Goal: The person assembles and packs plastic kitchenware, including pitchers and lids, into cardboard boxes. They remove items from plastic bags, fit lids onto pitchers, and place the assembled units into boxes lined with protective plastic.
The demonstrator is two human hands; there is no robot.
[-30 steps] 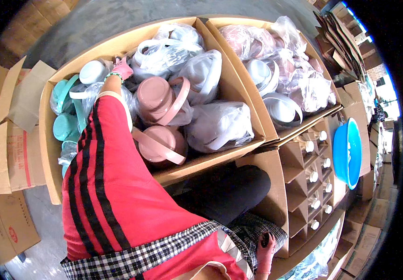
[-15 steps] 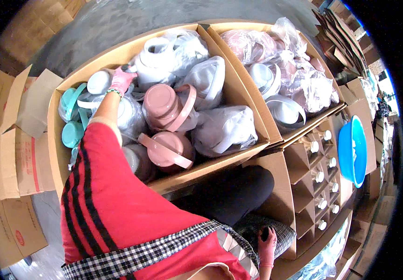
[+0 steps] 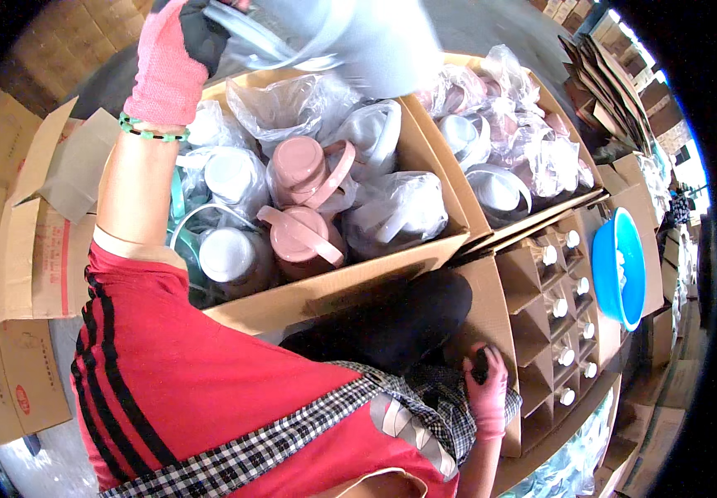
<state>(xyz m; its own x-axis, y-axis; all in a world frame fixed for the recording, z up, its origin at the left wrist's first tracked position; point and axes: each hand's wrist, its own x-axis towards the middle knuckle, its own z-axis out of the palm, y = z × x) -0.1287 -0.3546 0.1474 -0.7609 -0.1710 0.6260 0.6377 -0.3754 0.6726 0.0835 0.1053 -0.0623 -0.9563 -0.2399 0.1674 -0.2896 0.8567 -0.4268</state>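
My left hand [image 3: 174, 70], in a pink glove with a dark palm, is raised above the large carton [image 3: 350, 286]. It grips a pale bluish-white plastic jug [image 3: 379, 46] by its handle side; motion blurs the jug, and the top edge of the view cuts it. Below it, the carton holds pink lidded jugs [image 3: 298, 162], a pale grey jug [image 3: 227, 256] and others in clear plastic bags. My right hand [image 3: 489, 390], gloved alike, rests against the checked apron [image 3: 441, 390] beside a divided carton. Its fingers curl inward, and what lies in them is hidden.
To the right, another carton [image 3: 479, 224] holds bagged pink and pale jugs. Nearer is the divided carton [image 3: 533, 349] with several white-capped bottles [image 3: 566, 357]. A blue basin [image 3: 599, 274] stands beyond. Cardboard boxes [image 3: 30, 266] line the left.
My left hand has lifted the pale jug up out of the carton, and an open plastic bag shows where it was. My right hand has shifted slightly up.
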